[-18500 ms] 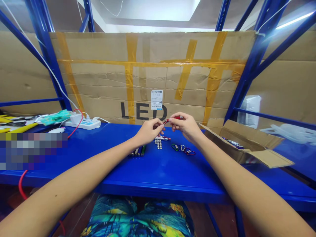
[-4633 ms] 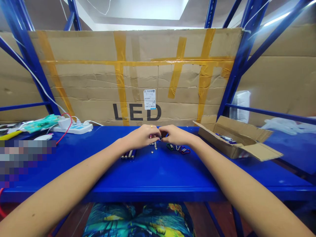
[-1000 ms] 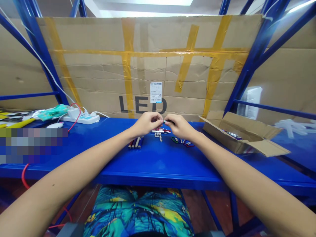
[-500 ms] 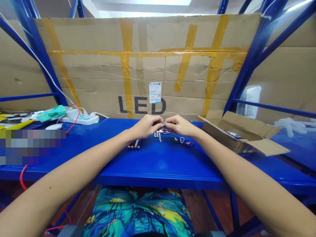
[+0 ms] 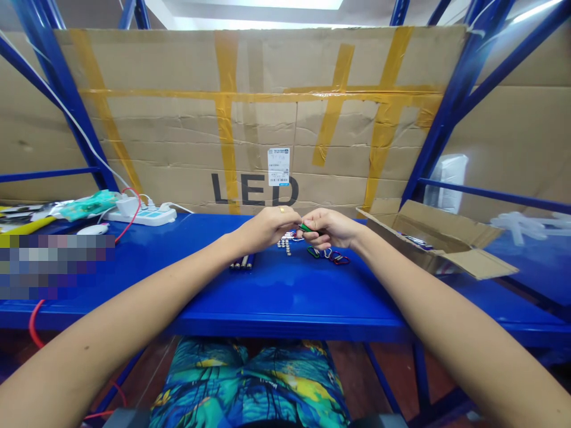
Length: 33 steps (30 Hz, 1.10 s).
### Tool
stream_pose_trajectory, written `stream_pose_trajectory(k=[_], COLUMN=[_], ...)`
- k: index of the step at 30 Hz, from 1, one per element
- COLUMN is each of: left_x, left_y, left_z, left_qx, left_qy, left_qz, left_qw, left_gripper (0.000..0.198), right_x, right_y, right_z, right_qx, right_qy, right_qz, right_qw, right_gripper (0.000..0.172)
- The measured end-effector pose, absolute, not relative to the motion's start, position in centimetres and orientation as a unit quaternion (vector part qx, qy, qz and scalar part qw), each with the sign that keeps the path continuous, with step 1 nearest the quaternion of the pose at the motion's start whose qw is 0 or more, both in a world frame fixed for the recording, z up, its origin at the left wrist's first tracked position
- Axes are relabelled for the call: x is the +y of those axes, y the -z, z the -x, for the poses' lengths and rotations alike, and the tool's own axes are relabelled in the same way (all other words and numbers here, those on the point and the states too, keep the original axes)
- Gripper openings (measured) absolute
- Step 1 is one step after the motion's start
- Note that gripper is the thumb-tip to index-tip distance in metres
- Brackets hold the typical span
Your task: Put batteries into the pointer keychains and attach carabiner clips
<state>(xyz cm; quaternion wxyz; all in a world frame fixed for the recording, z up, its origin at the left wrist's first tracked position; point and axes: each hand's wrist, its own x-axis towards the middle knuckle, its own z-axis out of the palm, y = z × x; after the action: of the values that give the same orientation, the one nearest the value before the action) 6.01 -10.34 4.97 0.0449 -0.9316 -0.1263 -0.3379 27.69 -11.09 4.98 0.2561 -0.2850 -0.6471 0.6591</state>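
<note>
On a blue shelf bench [image 5: 285, 297], seen from the wearer's head. Far out at nine o'clock from the hands lay a white power strip [image 5: 143, 216] with a red cable, a white mouse [image 5: 91, 229] just in front of it, and a teal packet [image 5: 87, 205] behind.

Nearer the middle, a short row of dark tubes [image 5: 241, 262] lay side by side at seven o'clock from the left hand [image 5: 267, 229]. That hand was curled, with thumb and fingertips pinched together at the left end of a small green tube [image 5: 306, 228]; what they pinched was too small to tell.

The green tube was held just above the bench, between the two hands. The right hand [image 5: 333, 229] was clamped on its right end.

A cluster of small silver button cells [image 5: 285, 244] lay on the bench at six o'clock under the fingertips. Coloured carabiner clips [image 5: 331, 257] lay at six o'clock from the right hand.

At three o'clock sat an open cardboard box [image 5: 439, 246]. A large taped carton marked LED [image 5: 267, 119] stood at twelve o'clock.
</note>
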Motion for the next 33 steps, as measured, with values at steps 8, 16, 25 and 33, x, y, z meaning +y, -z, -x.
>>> stream_pose_trajectory(k=[8,16,25,33], left_x=[-10.8,-9.7,-9.6,-9.7], left_y=[-5.5,-5.1,-4.4,-4.4], left_z=[-6.6,-6.2,-5.6,-5.9], left_qx=[-0.227,-0.307,-0.151,-0.083], left_qy=[0.392,0.332,0.291,0.288], left_qz=[0.885,0.860,0.942,0.934], left_qw=[-0.108,-0.236,0.079,0.192], left_gripper=[0.012,0.013,0.023,0.026], right_x=[-11.2,-11.3,-11.8,-11.5], right_y=[-5.1,-5.2,-5.1,-5.6], right_z=[-27.3,-26.7,-26.2,-26.6], right_qx=[-0.728,-0.838,-0.813,-0.652], right_qy=[-0.530,-0.269,-0.323,-0.628], right_qz=[0.300,0.372,0.397,0.366], right_qw=[0.314,0.296,0.278,0.215], right_gripper=[0.026,0.017,0.027,0.007])
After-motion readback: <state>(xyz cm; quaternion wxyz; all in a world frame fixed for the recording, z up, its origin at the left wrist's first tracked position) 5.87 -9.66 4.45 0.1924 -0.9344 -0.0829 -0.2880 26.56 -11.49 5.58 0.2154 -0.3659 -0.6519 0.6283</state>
